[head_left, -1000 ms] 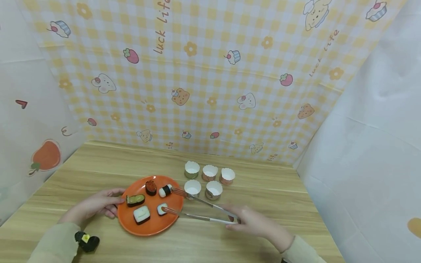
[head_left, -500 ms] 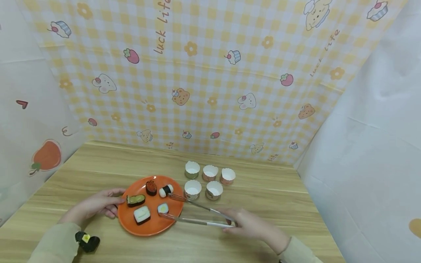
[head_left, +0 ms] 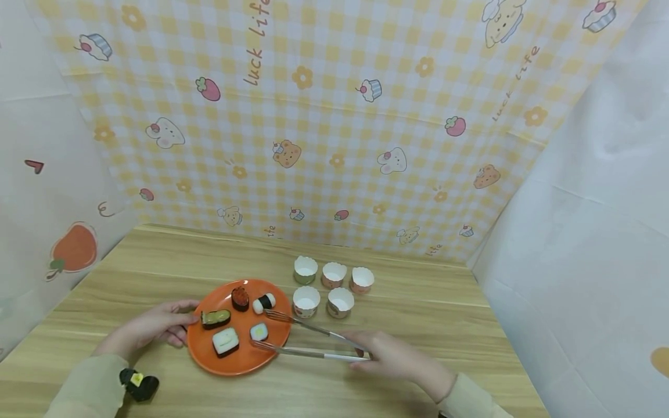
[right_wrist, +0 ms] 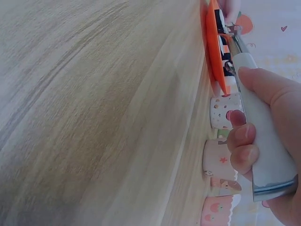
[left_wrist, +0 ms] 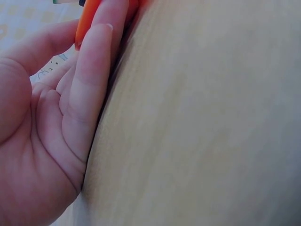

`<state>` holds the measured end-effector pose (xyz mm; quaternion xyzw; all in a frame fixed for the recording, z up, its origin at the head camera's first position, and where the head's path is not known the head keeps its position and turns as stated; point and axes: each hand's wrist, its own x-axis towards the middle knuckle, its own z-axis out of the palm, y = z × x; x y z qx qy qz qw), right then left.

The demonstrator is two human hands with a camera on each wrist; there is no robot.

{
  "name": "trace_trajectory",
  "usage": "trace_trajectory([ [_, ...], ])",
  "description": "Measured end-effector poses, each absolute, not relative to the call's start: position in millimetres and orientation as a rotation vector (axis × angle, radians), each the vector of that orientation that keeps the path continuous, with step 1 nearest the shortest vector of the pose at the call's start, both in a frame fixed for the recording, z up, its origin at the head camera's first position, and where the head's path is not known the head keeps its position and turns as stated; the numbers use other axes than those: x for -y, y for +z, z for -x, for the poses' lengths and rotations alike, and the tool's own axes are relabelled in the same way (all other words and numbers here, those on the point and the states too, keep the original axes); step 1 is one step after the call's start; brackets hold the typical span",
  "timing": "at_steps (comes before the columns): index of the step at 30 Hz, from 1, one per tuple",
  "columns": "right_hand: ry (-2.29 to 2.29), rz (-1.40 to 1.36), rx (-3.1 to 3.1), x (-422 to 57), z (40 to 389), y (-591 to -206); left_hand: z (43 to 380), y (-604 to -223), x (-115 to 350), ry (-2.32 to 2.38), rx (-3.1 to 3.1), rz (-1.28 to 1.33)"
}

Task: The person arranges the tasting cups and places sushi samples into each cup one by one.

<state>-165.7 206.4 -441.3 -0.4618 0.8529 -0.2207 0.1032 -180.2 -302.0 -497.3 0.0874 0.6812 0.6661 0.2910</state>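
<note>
An orange plate (head_left: 240,363) lies at the left of the table and carries several toy sushi pieces. My left hand (head_left: 157,326) pinches its left rim, thumb on top and fingers low at the edge. In my right hand (head_left: 389,355) are metal tongs (head_left: 298,351) with pale handles and fork-like ends, their two arms spread apart. One end is beside the small roll with a yellow centre (head_left: 258,332), and the other is by the white roll with a black band (head_left: 263,303). The right wrist view shows the thumb and curled fingers around the pale handle (right_wrist: 263,127).
Also on the plate are a red-topped piece (head_left: 240,298), a yellow-green-topped piece (head_left: 215,318) and a white square piece (head_left: 225,341). Several paper cups (head_left: 340,304) stand right of the plate, close to the tongs. Behind the table hangs a checked cloth (head_left: 334,122).
My right hand has shifted slightly left and toward me. The tongs' ends have moved off the small roll and the banded roll, toward the near side. My left hand and the plate stay put.
</note>
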Motion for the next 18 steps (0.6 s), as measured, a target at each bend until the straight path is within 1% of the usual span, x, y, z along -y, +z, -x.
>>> trace_trajectory([
  [18,-0.627,1.361,-2.498,-196.6,171.1,-435.4,179.3,-495.6,299.9,1.774,-1.826,-0.223],
])
